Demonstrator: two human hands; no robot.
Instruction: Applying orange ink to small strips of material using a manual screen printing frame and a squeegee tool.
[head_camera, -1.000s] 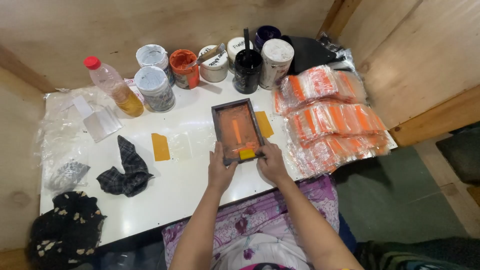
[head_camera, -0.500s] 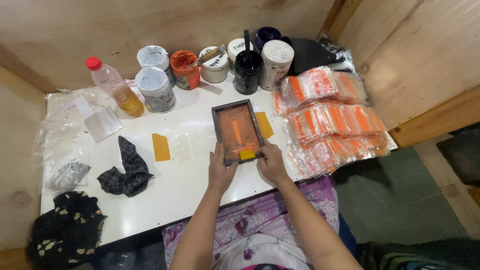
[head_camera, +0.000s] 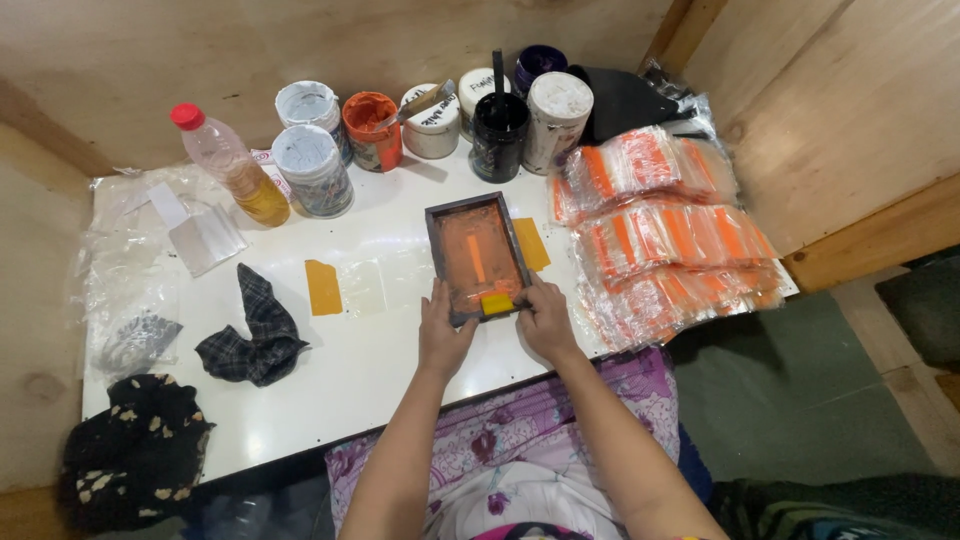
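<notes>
A small dark wooden printing frame (head_camera: 475, 256) with an orange-stained screen lies flat on the white table (head_camera: 390, 370). A yellow squeegee block (head_camera: 497, 303) sits at its near end. My left hand (head_camera: 442, 333) grips the frame's near left corner. My right hand (head_camera: 545, 317) holds the near right corner, thumb by the yellow block. An orange card (head_camera: 532, 244) pokes out from under the frame's right side.
Several paint tubs (head_camera: 312, 170) and a black pot with a stick (head_camera: 498, 122) line the back. An oil bottle (head_camera: 232, 165) stands at left. Stacked orange packets in plastic (head_camera: 665, 235) lie at right. A checked rag (head_camera: 252, 330), an orange card (head_camera: 323, 286) and dark cloth (head_camera: 130, 450) lie left.
</notes>
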